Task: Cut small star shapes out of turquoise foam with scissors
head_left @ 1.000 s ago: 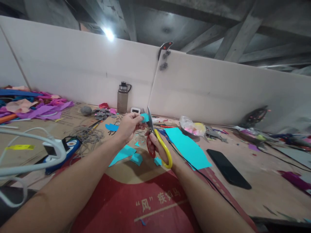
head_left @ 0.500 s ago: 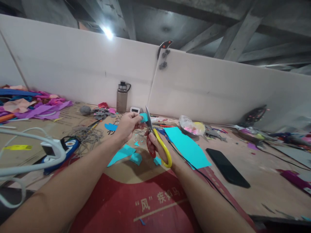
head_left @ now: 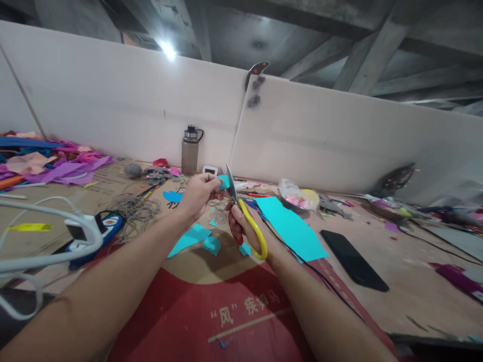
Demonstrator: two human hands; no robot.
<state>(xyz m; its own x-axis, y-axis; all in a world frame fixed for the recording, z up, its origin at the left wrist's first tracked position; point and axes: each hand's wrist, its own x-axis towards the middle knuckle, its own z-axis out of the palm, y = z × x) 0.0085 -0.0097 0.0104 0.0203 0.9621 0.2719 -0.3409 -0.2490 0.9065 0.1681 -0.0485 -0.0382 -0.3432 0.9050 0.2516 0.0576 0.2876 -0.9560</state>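
My left hand (head_left: pixel 199 193) pinches a small turquoise paper piece (head_left: pixel 224 181) above the table. My right hand (head_left: pixel 247 229) grips scissors (head_left: pixel 241 213) with one red and one yellow handle; their blades point up and meet the edge of the small piece. Below the hands lie several turquoise scraps (head_left: pixel 196 239). A larger turquoise sheet (head_left: pixel 292 229) rests on the table just right of the scissors.
A black phone (head_left: pixel 354 260) lies to the right. A bottle (head_left: pixel 189 151) stands by the white back wall. Purple and pink paper (head_left: pixel 56 168) is heaped at far left, with a white power strip (head_left: pixel 81 231), cables and a tangle of grey cord (head_left: pixel 136 208). A plastic bag (head_left: pixel 300 197) sits behind the sheet.
Almost nothing differs. The hands and scissors have shifted a few pixels; the small turquoise piece stays between my left fingers at the blades.
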